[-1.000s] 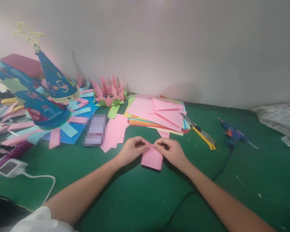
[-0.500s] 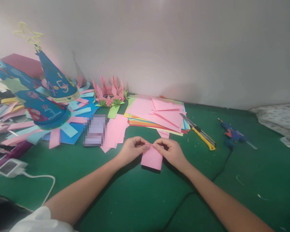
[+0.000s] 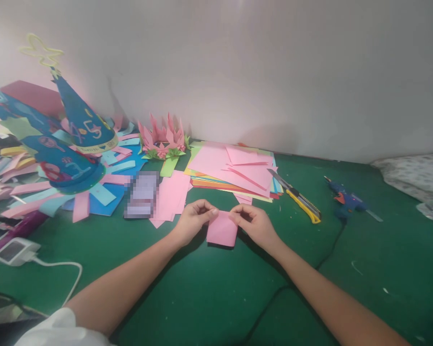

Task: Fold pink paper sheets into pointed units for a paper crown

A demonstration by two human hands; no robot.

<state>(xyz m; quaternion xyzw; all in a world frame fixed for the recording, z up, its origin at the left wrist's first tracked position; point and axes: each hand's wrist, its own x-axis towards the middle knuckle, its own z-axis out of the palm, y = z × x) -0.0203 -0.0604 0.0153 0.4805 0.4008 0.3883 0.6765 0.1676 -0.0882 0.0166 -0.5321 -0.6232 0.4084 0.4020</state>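
A small folded pink paper [image 3: 222, 229] lies on the green table [image 3: 209, 288] in front of me. My left hand [image 3: 193, 221] pinches its upper left corner with curled fingers. My right hand [image 3: 254, 222] pinches its upper right edge, fingers curled too. Both forearms reach in from the bottom of the head view.
A stack of coloured paper sheets [image 3: 234, 170] lies behind my hands. A yellow utility knife [image 3: 299, 198] and a blue glue gun [image 3: 346, 201] with its black cord lie to the right. Pink paper flowers [image 3: 162, 137], blue party hats [image 3: 79, 120] and a white charger [image 3: 16, 250] sit left.
The pink paper has shifted slightly up and left between my hands, and its visible shape has become shorter. My hands have moved a little apart along its top edge.
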